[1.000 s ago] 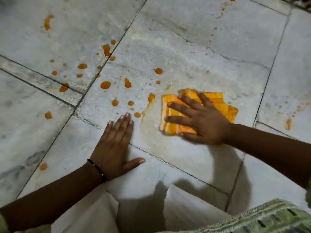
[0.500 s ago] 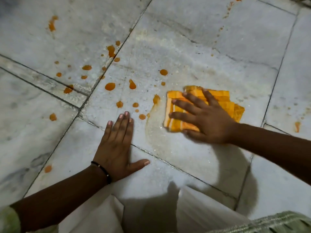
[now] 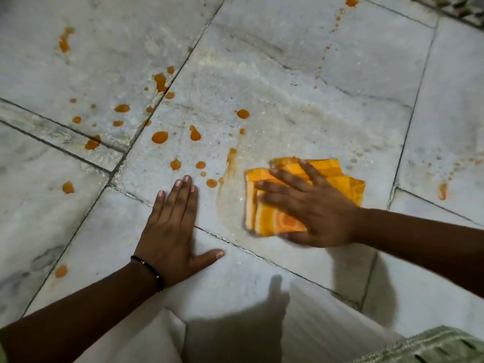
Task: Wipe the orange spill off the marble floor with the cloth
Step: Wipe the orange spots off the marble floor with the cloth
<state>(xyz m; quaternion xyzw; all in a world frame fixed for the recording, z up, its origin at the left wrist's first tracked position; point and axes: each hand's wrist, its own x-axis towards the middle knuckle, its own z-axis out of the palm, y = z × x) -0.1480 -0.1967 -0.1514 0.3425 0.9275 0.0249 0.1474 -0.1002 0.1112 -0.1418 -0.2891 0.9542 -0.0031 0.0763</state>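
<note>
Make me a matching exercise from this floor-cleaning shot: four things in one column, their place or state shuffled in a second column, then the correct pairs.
Column 1
1. left hand
2. right hand
3. cloth
4. black bracelet

Column 2
A. folded, orange and yellow, lying on the marble floor
B. pressing down on the cloth with spread fingers
C. round the left wrist
D. flat on bare floor, just short of the orange drops

Pairs: 1-D, 2-B, 3-A, 4-C
</note>
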